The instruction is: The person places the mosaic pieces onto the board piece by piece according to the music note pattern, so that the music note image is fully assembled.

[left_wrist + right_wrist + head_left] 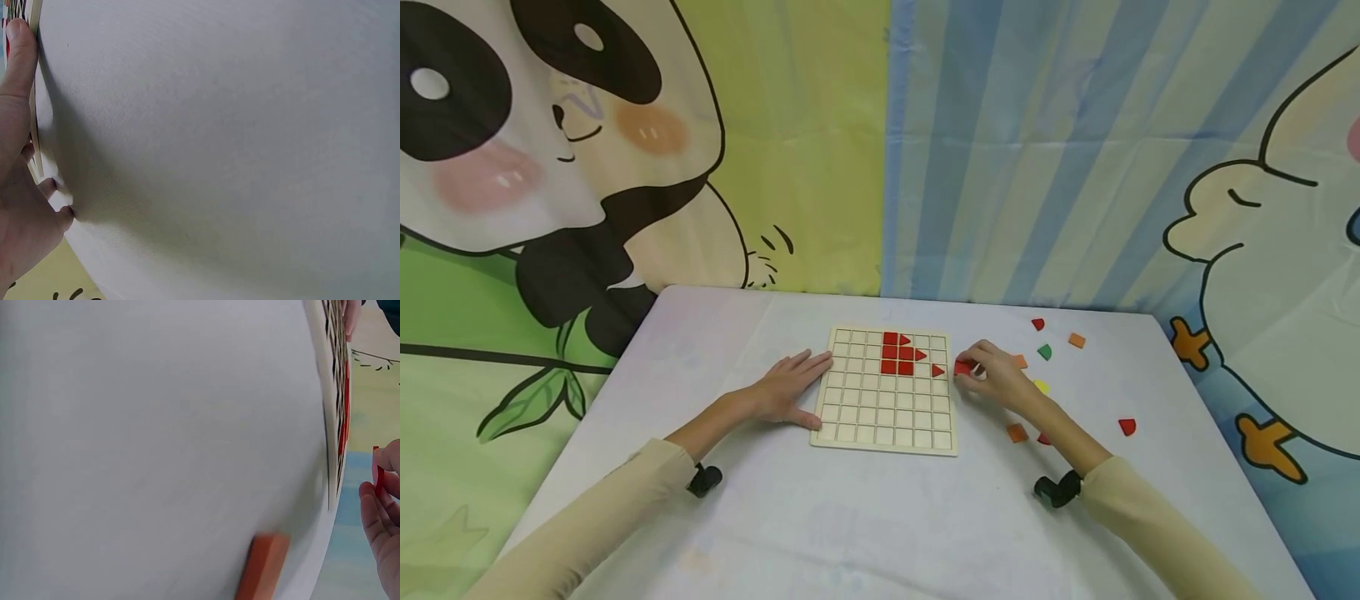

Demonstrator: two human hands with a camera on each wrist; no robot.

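A pale wooden grid board (850, 414) lies on the table, with several red square tiles (889, 352) and three red pointed tiles (937, 370) in its upper cells. My left hand (788, 390) rests with spread fingers along the board's left edge; the left wrist view shows its thumb (21, 56) over the rim. Just off the board's right side, my right hand (996, 375) pinches a red tile (962, 367) between thumb and fingers. In the right wrist view that red tile (379, 478) appears edge-on, raised above the table.
Loose tiles lie to the right: a green one (1044, 352), a yellow one (1041, 387) partly behind the right hand, orange squares (1017, 432) and red rounded pieces (1127, 427). The white table (880, 517) ends at a cartoon-printed curtain (820, 167).
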